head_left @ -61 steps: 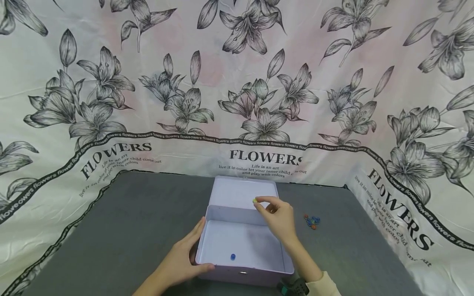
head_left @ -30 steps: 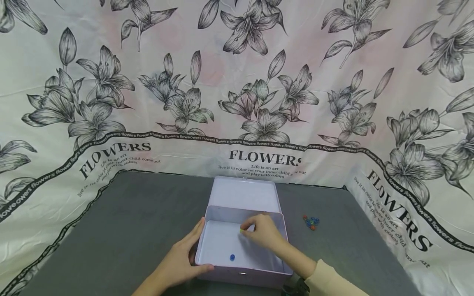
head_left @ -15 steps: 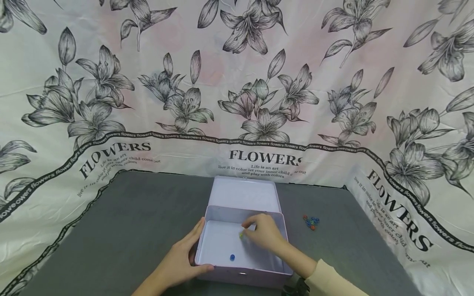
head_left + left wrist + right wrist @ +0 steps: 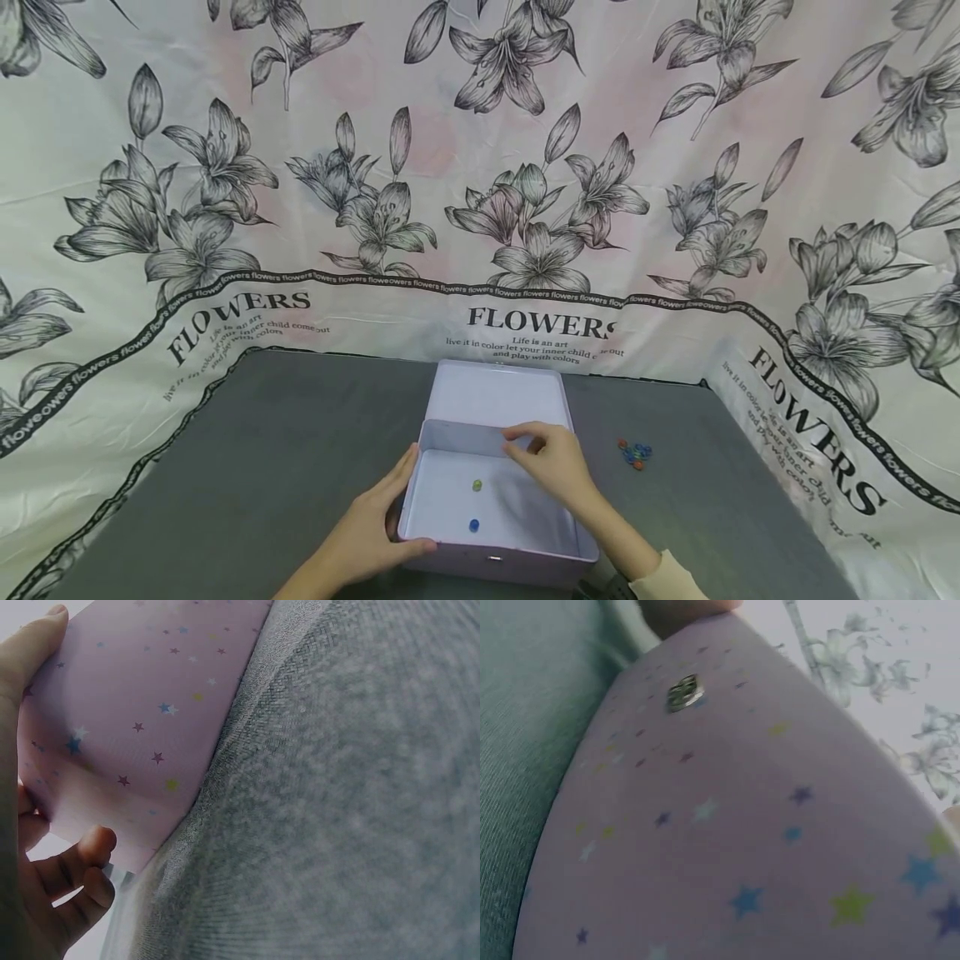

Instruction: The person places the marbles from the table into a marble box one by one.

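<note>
A pale lilac tin box (image 4: 536, 523) stands with its lid (image 4: 498, 393) folded back in the head view. My left hand (image 4: 372, 517) grips its near left corner, thumb at the front rim and fingers along the left side. The left wrist view shows that hand's fingers (image 4: 71, 870) beside the star-printed wall. Inside the box lie a yellow-green marble (image 4: 477, 485) and, nearer the front, a blue marble (image 4: 474, 526). Over the right half of the box hovers my right hand (image 4: 555, 467), thumb and forefinger slightly apart with nothing between them.
Several blue, orange and greenish marbles (image 4: 636, 454) lie clustered on the grey cloth (image 4: 322, 433) right of the box. A metal clasp (image 4: 684, 693) sticks out from the box's front. Behind the table hangs a white flower-printed curtain (image 4: 375, 317).
My right hand brought the yellow-green marble into the box, let it go on the bottom and rose back up to the right. The left hand kept its hold on the box.
</note>
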### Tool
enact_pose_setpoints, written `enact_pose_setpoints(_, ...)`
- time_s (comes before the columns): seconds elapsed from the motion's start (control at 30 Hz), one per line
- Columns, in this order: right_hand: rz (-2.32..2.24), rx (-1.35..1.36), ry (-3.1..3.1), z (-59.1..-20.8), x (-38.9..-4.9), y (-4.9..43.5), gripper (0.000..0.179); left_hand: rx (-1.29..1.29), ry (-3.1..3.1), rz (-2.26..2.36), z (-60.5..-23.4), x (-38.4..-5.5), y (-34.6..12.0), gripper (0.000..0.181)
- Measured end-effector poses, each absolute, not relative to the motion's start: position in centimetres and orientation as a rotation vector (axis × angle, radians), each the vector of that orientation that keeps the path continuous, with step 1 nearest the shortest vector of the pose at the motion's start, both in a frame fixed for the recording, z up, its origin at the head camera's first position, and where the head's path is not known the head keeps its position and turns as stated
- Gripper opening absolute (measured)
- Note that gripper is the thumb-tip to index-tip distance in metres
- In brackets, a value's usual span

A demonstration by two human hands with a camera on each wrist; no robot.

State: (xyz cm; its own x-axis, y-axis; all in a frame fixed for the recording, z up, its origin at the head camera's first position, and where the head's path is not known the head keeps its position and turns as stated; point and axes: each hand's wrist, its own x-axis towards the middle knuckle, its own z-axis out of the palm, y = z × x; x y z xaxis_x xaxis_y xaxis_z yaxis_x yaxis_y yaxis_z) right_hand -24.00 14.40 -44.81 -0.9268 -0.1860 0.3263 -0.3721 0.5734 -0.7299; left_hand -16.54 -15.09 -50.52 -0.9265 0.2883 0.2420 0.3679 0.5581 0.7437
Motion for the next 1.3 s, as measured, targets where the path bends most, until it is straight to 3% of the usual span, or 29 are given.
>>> enact_pose_setpoints(0.6,1.425,0.169,-2.444,-44.3,-23.4,20.9,0.023,-0.601,-2.702,-1.32,-49.9,-17.1,-14.5,0.127)
enact_pose_setpoints(1.0,1.219,0.02,-2.37,-44.5,-23.2,28.2,0.023,-0.599,-2.693,-1.342,-50.6,-16.6,-14.6,0.124)
enact_pose_setpoints(1.3,1.118,-0.082,-2.386,-46.6,-23.8,30.7,0.023,-0.58,-2.674,-1.273,-50.7,-16.5,-15.0,0.123)
